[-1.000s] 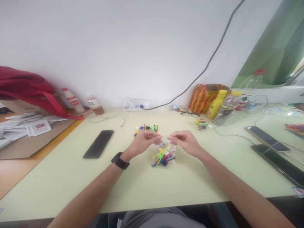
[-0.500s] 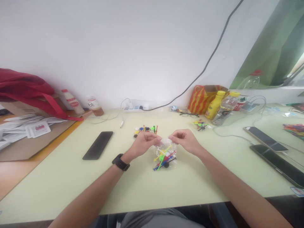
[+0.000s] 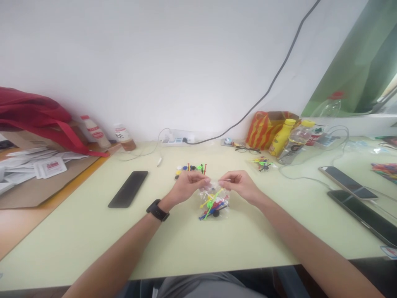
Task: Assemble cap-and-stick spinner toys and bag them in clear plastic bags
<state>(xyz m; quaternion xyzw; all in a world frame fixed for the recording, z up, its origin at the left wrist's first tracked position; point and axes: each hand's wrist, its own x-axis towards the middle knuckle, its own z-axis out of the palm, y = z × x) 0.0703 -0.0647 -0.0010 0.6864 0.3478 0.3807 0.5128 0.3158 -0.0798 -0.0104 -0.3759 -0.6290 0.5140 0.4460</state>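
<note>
A clear plastic bag [image 3: 214, 203] hangs between my hands, low over the table. Inside it are small coloured plastic sticks and round pieces in yellow, green, red, blue, white and black. My left hand [image 3: 190, 185], with a black watch [image 3: 158, 210] on its wrist, pinches the bag's upper left corner. The upper right edge is pinched between the thumb and fingers of my right hand [image 3: 238, 185]. Just behind my left hand lies a group of loose coloured sticks and discs [image 3: 192, 168], partly hidden by the fingers.
A black phone [image 3: 128, 189] lies to the left, two more phones [image 3: 349, 182] to the right. Another small bag of coloured pieces [image 3: 262, 163] sits near the bottles [image 3: 283, 136] and glasses [image 3: 247, 150]. Along the wall is a power strip [image 3: 177, 140]. White packets [image 3: 51, 167] are heaped far left.
Both hands still pinch the bag. My right hand has shifted slightly left, toward my left hand, and the bag with its pieces has risen a little.
</note>
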